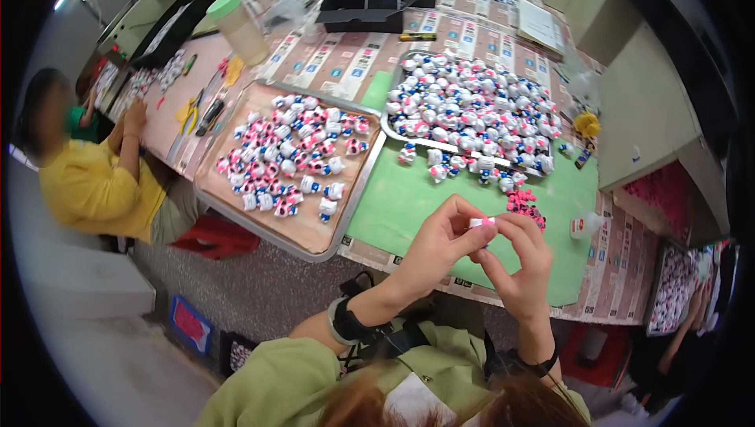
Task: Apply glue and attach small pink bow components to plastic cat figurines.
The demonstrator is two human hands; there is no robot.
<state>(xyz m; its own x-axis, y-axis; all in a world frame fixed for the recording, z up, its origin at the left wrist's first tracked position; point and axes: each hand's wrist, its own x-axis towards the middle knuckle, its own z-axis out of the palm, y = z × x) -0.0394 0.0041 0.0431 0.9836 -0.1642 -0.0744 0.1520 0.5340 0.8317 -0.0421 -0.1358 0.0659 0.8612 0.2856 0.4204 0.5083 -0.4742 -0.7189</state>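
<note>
Here, both bare hands meet over the near part of a green sheet [393, 207], the left hand [440, 244] and the right hand [521, 260] sharing one small white-and-pink piece [482, 223]. The left thumb and fingers pinch it narrowly from one side, and the right thumb and index finger close on it from the other; the fingertips cover much of it, so it is probably a little figure like those around, though its full shape is hard to make out. Just beyond the right hand lies a cluster of bright pink parts [521, 202], with a small white bottle [585, 226] off to its right. Farther back, a metal tray [442, 145] is heaped with white, blue and pink figures, a few of them spilling onto the sheet along its near edge. To the left, a second, paper-lined tray [311, 240] bears more figures, spread loosely and mostly toward its far and right parts. Past that tray lie yellow-handled pliers [189, 118], and a co-worker in a yellow shirt [102, 191] sits at the table's left side.
</note>
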